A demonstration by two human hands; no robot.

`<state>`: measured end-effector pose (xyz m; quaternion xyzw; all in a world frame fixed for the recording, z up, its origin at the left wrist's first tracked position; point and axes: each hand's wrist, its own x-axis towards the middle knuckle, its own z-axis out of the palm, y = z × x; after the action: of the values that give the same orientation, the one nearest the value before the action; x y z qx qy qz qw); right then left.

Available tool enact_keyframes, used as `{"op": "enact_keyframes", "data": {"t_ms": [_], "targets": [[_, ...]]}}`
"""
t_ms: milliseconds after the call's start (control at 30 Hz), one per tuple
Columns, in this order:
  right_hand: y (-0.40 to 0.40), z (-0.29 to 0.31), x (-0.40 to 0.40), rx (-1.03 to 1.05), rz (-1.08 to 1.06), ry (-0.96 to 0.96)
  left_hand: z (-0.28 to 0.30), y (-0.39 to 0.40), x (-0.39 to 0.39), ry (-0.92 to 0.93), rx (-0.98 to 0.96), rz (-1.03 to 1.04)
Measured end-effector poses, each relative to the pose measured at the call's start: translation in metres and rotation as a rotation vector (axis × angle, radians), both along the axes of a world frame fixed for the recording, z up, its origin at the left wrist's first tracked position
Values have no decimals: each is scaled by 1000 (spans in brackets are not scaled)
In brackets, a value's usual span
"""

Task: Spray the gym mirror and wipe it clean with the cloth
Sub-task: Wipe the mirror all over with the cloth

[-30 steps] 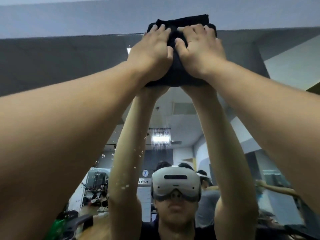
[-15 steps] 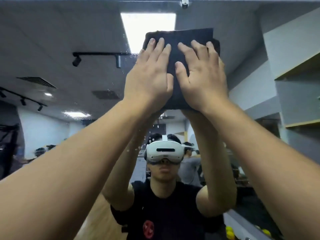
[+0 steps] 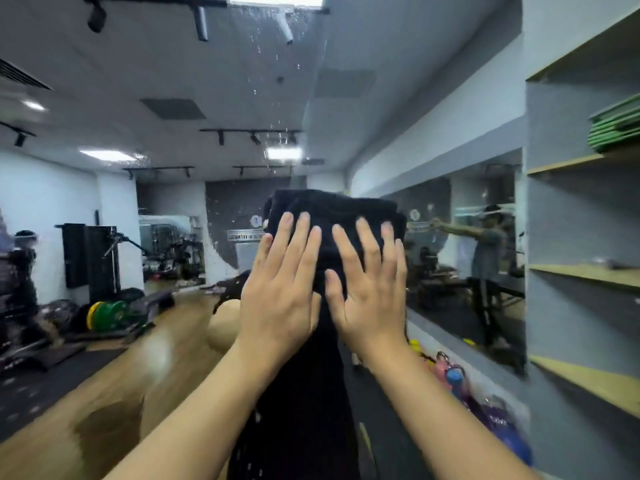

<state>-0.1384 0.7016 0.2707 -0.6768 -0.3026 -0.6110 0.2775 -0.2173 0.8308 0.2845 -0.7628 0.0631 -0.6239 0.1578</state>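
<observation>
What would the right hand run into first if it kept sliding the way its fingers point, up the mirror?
Nothing solid, it seems: the right hand lies flat on the black cloth; above is droplet-speckled mirror, though depth is hard to judge.

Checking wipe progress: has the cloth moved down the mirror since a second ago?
Yes. The cloth has slid down from the mirror's top edge to head height.

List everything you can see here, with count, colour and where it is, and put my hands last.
Folded black cloth: one, black, pressed flat on the mirror, centre.
Wall mirror: one, spray droplets above the cloth.
Wooden wall shelves: several boards, tan, far right.
Stacked green mats: one pile, green, upper shelf.
Green weight plate: one, reflected, lower left.
Bottles: several, pink and blue, floor at right.
Left hand: flat on the cloth.
Right hand: flat on the cloth.
</observation>
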Motion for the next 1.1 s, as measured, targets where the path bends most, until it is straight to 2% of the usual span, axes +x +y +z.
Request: {"op": "enact_keyframes", "data": {"t_ms": [167, 333, 600, 800, 967, 1100], "targets": [[7, -54, -10, -65, -43, 19, -47, 12, -12, 75, 56, 42], [9, -13, -9, -83, -41, 10, -10, 13, -10, 44, 66, 28], [24, 168, -6, -34, -4, -67, 162, 27, 1, -113, 18, 62], [27, 304, 0, -7, 9, -134, 294, 24, -4, -136, -25, 102], [32, 395, 7, 15, 30, -205, 380, 25, -2, -162, -50, 116], [34, 448, 4, 27, 45, -215, 426, 20, -6, -152, -94, 81]]}}
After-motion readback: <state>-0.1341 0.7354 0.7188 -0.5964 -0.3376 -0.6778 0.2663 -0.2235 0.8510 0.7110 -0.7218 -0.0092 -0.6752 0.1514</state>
